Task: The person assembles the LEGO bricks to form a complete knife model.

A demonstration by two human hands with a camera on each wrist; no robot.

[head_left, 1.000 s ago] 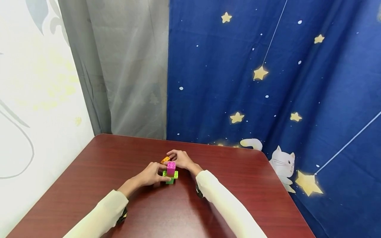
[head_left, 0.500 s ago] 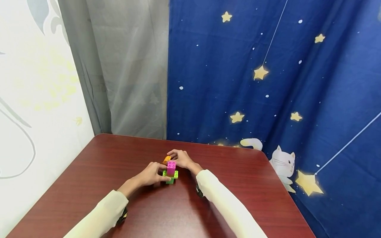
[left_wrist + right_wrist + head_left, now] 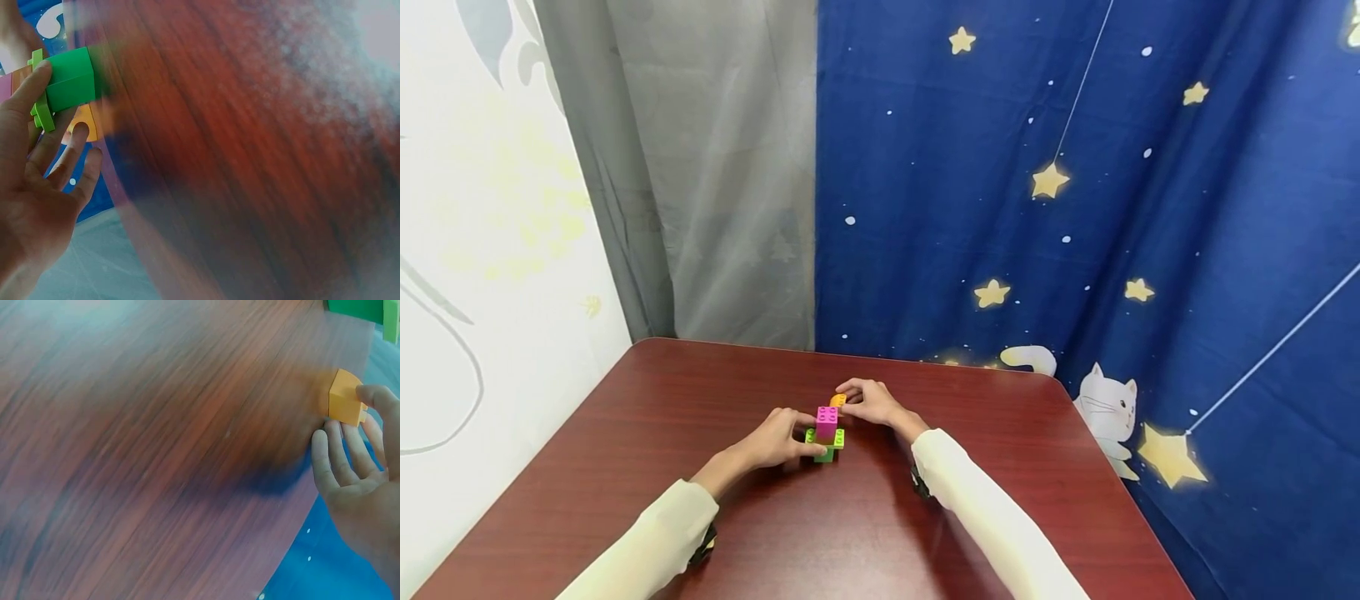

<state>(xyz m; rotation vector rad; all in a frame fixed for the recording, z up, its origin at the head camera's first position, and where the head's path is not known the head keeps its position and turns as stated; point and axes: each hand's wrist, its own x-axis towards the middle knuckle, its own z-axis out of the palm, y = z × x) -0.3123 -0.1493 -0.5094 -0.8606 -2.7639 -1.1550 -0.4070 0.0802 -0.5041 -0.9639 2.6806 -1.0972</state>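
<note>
My left hand (image 3: 778,437) grips a small stack of toy building bricks between thumb and fingers. The stack has a pink brick (image 3: 827,423) on top, a lime green plate (image 3: 839,439) jutting out on both sides, and a green brick (image 3: 70,80) at the bottom. An orange-brown layer (image 3: 21,76) lies between pink and lime in the left wrist view. Just behind the stack, my right hand (image 3: 874,403) pinches an orange brick (image 3: 345,399) with one curved side. The brick's studs face the palm in the right wrist view. In the head view, the pink brick partly hides the orange one.
Both hands work over a dark red wooden table (image 3: 850,533), toward its far edge. Behind it hang a grey curtain (image 3: 737,183) and a blue star-patterned curtain (image 3: 940,192). A pale patterned surface (image 3: 497,250) stands at the left.
My right hand has moved rightward with the orange brick, and the brick has turned in its fingers. The left hand stays on the stack. The head view has shifted slightly.
</note>
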